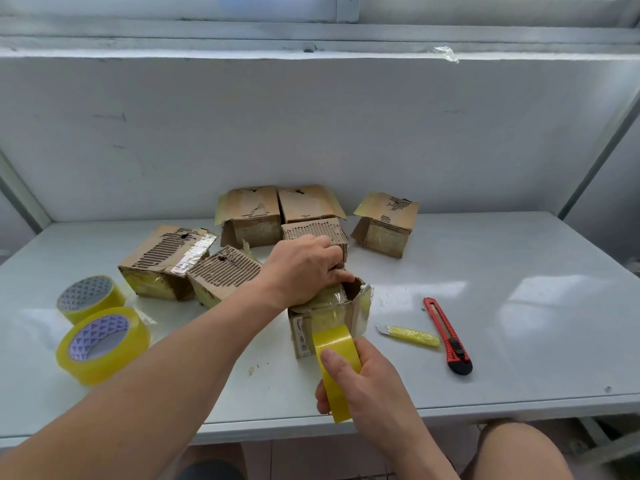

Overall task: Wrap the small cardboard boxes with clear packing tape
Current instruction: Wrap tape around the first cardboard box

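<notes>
Plainly the white table carries everything, and the box in hand sits near its front edge, close to the person, so both arms can work it without stretching. That box is the landmark for the rest. Behind it and to its left, six other small cardboard boxes cluster toward the wall, their torn faces showing bare corrugation; they likely wait their turn. Two spare tape rolls lie well to its left, out of the working path. The left hand presses down on the box's top, fingers curled over the upper edge, apparently to keep it from sliding while tape is drawn. The right hand grips the yellowish clear tape roll just in front of the box, thumb across the roll's face, with a strip running up onto the box's near side. To the box's right rest a red utility knife and a small yellow blade case, near enough for cutting. Nothing blocks the roll's path, though the closest neighbouring box crowds the left side.
</notes>
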Motion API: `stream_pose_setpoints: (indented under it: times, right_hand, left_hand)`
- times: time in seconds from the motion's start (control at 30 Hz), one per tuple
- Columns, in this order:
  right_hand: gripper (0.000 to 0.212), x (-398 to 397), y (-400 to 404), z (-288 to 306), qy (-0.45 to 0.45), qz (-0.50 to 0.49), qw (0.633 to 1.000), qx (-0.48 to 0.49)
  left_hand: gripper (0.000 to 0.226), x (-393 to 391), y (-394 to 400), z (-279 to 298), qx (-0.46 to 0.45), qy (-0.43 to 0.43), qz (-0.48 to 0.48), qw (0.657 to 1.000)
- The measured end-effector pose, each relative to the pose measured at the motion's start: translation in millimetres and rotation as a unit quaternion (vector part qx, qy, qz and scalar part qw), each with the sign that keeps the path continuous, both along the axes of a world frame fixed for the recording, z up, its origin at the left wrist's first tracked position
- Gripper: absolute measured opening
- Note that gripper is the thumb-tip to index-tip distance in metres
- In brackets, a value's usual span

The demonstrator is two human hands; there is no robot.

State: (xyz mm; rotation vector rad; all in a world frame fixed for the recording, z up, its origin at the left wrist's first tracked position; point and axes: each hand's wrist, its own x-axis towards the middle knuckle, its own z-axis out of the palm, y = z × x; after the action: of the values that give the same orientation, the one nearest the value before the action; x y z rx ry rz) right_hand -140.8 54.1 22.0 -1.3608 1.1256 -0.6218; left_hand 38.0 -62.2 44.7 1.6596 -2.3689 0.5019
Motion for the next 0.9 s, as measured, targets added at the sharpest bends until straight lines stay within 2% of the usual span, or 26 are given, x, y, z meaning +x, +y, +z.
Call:
stream_pose_setpoints:
  times: [0.1, 0.17, 0.23, 0.33, 0.4, 0.47, 0.53, 0.63, 0.73, 0.8, 0.9]
  right_hand:
    - [0.019, 1.9, -3.9, -3.0, 0.003, 0.001, 1.000, 0.009]
    - [0.018, 1.0, -4.8, -5.8, -0.003, 0.008, 1.000, 0.017]
    - [0.019, -1.2, -3.9, -7.6, -0.018, 0.006, 0.999, 0.031]
    - [0.019, -4.0, -5.5, -9.3, -0.038, 0.000, 0.998, 0.048]
    - [0.020, -2.9, -8.9, -9.6, -0.053, 0.003, 0.997, 0.054]
    - [0.024, -0.2, -12.8, -9.0, -0.058, 0.011, 0.997, 0.051]
    - [0.024, 2.5, -15.6, -6.9, -0.049, 0.024, 0.998, 0.036]
    - [0.015, 0.7, -18.0, -4.9, -0.028, 0.050, 0.998, -0.001]
    - [0.014, -2.6, -21.8, -7.3, 0.000, 0.063, 0.998, -0.026]
    - [0.014, -1.6, -22.9, -8.0, 0.012, 0.060, 0.998, -0.029]
    - [0.016, 0.9, -22.3, -6.9, 0.013, 0.044, 0.999, -0.022]
  left_hand:
    - [0.040, -0.2, 3.1, 2.0, -0.091, 0.009, -0.031, 0.995]
    - [0.043, -5.1, 11.4, 3.6, -0.038, 0.026, 0.000, 0.999]
    - [0.055, -10.1, 20.4, -0.4, 0.013, 0.048, 0.072, 0.996]
    - [0.064, -22.2, 38.8, -6.1, -0.024, 0.129, 0.058, 0.990]
    - [0.079, -32.8, 48.4, -3.0, 0.049, 0.131, 0.111, 0.984]
    - [0.095, -41.4, 56.5, -1.4, 0.159, 0.085, 0.187, 0.966]
    - [0.098, -44.2, 58.4, -1.4, 0.224, 0.085, 0.227, 0.944]
    - [0.097, -35.1, 47.0, -3.9, 0.271, 0.140, 0.243, 0.921]
    - [0.104, -26.9, 30.0, -2.7, 0.274, 0.178, 0.246, 0.913]
    - [0.109, -26.6, 24.7, -4.1, 0.256, 0.165, 0.252, 0.918]
    - [0.093, -30.1, 27.7, -8.0, 0.183, 0.116, 0.245, 0.945]
